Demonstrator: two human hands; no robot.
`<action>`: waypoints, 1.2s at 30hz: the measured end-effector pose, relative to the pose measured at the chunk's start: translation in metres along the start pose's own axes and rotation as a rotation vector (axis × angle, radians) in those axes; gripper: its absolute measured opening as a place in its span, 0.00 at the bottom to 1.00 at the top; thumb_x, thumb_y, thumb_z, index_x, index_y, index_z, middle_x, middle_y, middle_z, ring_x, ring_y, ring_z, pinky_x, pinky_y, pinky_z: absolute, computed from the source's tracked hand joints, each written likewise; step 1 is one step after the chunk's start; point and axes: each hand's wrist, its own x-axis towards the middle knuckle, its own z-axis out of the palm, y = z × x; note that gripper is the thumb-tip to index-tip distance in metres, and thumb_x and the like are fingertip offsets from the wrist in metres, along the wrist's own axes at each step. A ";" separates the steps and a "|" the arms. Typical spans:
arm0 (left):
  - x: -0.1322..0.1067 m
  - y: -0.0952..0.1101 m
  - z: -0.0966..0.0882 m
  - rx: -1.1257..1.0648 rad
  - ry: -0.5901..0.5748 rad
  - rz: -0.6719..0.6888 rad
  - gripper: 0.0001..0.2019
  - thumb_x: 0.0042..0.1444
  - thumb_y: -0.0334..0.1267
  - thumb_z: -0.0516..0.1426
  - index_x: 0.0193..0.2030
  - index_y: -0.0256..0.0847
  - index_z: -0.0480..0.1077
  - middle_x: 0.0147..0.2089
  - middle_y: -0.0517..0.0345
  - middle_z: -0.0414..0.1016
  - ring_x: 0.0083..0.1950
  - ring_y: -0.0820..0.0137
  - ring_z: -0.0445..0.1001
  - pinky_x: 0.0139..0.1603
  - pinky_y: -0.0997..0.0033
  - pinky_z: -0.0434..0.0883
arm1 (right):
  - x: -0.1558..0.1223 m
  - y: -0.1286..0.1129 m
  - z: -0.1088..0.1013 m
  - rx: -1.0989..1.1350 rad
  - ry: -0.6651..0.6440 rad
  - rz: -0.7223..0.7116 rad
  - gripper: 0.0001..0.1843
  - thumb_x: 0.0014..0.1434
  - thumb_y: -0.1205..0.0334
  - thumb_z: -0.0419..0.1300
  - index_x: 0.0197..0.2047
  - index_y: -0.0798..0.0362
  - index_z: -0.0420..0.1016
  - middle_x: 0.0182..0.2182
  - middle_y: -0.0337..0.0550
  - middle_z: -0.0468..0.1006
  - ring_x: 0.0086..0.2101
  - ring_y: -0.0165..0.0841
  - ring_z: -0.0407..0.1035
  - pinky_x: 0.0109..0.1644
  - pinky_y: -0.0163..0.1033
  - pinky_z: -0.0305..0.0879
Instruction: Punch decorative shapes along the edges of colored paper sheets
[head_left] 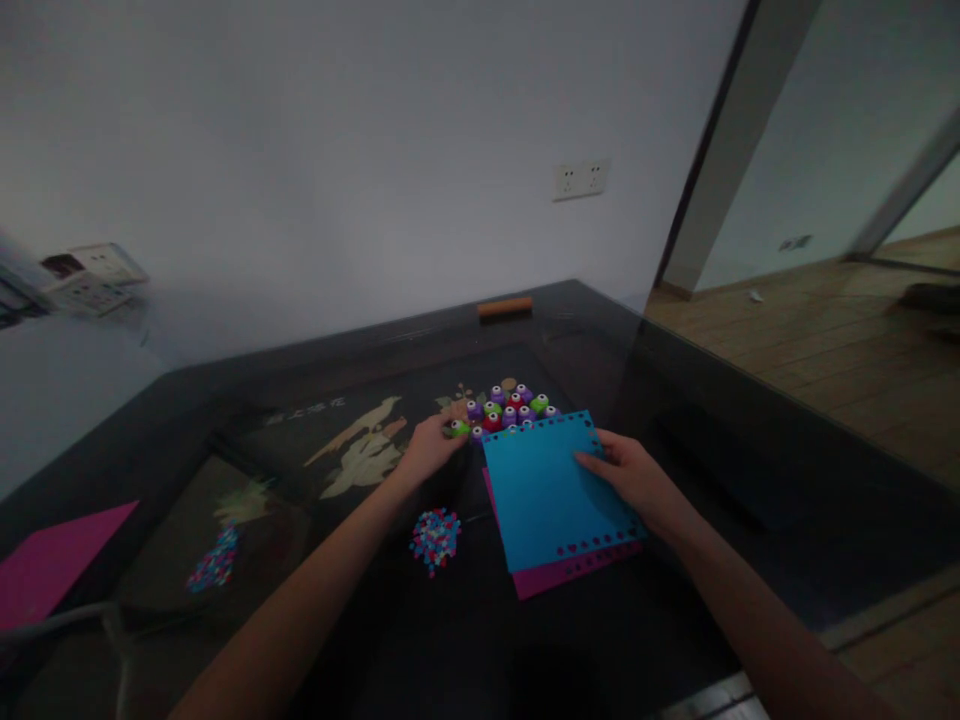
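A blue sheet of paper point(544, 490) with punched holes along its edges lies on a pink sheet point(570, 572) on the dark glass table point(375, 650). My right hand point(630, 475) rests on the blue sheet's right side, fingers flat and slightly spread. Behind the sheets stands a cluster of several small craft punches point(510, 408) in purple, green and red. My left hand point(433, 445) reaches to the cluster's left end, fingers closed around a green punch point(459, 428). A small heap of red, blue and white punched bits point(435, 537) lies between my arms.
Another pink sheet point(52, 565) lies at the table's left edge. An orange cylinder point(505, 307) sits at the far edge by the wall. A wall socket point(581, 180) is above it. Wooden floor point(825, 330) lies to the right. Boxes point(90, 280) sit on a ledge at left.
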 end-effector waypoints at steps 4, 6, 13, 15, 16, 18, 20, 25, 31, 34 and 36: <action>0.007 0.004 0.004 0.110 0.024 0.047 0.12 0.50 0.32 0.59 0.43 0.39 0.76 0.45 0.50 0.79 0.47 0.60 0.75 0.49 0.65 0.69 | 0.002 0.003 -0.002 -0.072 -0.023 -0.044 0.13 0.49 0.57 0.63 0.38 0.53 0.74 0.35 0.47 0.81 0.33 0.41 0.75 0.40 0.49 0.73; 0.006 0.007 0.006 0.142 0.026 0.066 0.14 0.50 0.31 0.59 0.45 0.39 0.75 0.47 0.49 0.78 0.49 0.60 0.75 0.50 0.65 0.69 | 0.002 0.003 -0.003 -0.109 -0.024 -0.050 0.12 0.50 0.57 0.62 0.38 0.53 0.74 0.36 0.47 0.81 0.34 0.41 0.75 0.39 0.49 0.73; -0.001 0.015 0.007 0.184 0.022 0.130 0.21 0.50 0.27 0.57 0.53 0.37 0.71 0.51 0.47 0.75 0.51 0.59 0.73 0.52 0.64 0.69 | 0.001 0.002 -0.003 -0.218 -0.036 -0.056 0.10 0.50 0.61 0.61 0.37 0.53 0.75 0.34 0.45 0.81 0.33 0.40 0.75 0.37 0.46 0.73; -0.001 0.015 0.008 0.185 0.026 0.136 0.21 0.50 0.28 0.57 0.53 0.36 0.70 0.50 0.45 0.75 0.50 0.58 0.74 0.51 0.62 0.69 | 0.001 0.001 -0.003 -0.208 -0.035 -0.058 0.10 0.49 0.60 0.62 0.37 0.52 0.75 0.33 0.43 0.81 0.33 0.41 0.75 0.37 0.46 0.72; -0.001 0.015 0.009 0.184 0.026 0.140 0.21 0.50 0.29 0.57 0.53 0.36 0.70 0.50 0.45 0.75 0.49 0.58 0.74 0.51 0.62 0.70 | 0.001 0.001 -0.003 -0.199 -0.032 -0.063 0.10 0.49 0.60 0.63 0.36 0.51 0.74 0.32 0.43 0.80 0.33 0.41 0.75 0.37 0.46 0.72; -0.002 0.014 0.010 0.179 0.023 0.148 0.20 0.50 0.30 0.58 0.53 0.36 0.69 0.48 0.46 0.74 0.46 0.60 0.75 0.48 0.62 0.70 | 0.002 0.001 -0.003 -0.190 -0.027 -0.079 0.08 0.47 0.61 0.64 0.34 0.51 0.74 0.31 0.42 0.80 0.33 0.41 0.75 0.37 0.46 0.72; -0.005 0.013 0.008 0.172 0.030 0.149 0.20 0.51 0.31 0.58 0.53 0.36 0.68 0.48 0.46 0.73 0.42 0.62 0.75 0.46 0.62 0.71 | 0.003 0.002 -0.004 -0.200 -0.023 -0.088 0.08 0.46 0.62 0.64 0.32 0.51 0.73 0.29 0.41 0.79 0.32 0.40 0.74 0.36 0.45 0.71; -0.033 0.013 -0.007 0.165 0.100 0.157 0.17 0.55 0.32 0.54 0.53 0.34 0.65 0.52 0.44 0.67 0.39 0.65 0.73 0.45 0.59 0.71 | 0.006 0.005 -0.004 -0.236 -0.009 -0.101 0.08 0.45 0.63 0.64 0.32 0.51 0.73 0.27 0.40 0.78 0.29 0.38 0.73 0.34 0.43 0.69; -0.089 0.020 -0.011 0.136 0.005 0.305 0.12 0.58 0.28 0.52 0.48 0.38 0.67 0.49 0.50 0.70 0.52 0.63 0.69 0.54 0.60 0.67 | 0.006 0.010 -0.002 -0.198 -0.010 -0.058 0.11 0.44 0.62 0.66 0.34 0.50 0.74 0.30 0.41 0.80 0.33 0.41 0.75 0.37 0.47 0.71; -0.110 0.026 -0.006 0.181 -0.059 0.406 0.13 0.59 0.29 0.51 0.50 0.40 0.68 0.52 0.49 0.69 0.54 0.61 0.68 0.55 0.57 0.67 | 0.005 0.010 -0.002 -0.197 0.002 -0.014 0.13 0.45 0.62 0.66 0.36 0.49 0.75 0.31 0.41 0.80 0.33 0.42 0.75 0.37 0.47 0.72; -0.118 0.030 -0.003 0.222 -0.085 0.457 0.15 0.58 0.29 0.51 0.52 0.42 0.67 0.55 0.49 0.69 0.56 0.60 0.67 0.56 0.54 0.67 | 0.004 0.010 -0.001 -0.196 0.008 0.001 0.14 0.45 0.61 0.67 0.37 0.49 0.75 0.32 0.41 0.80 0.34 0.42 0.75 0.37 0.47 0.73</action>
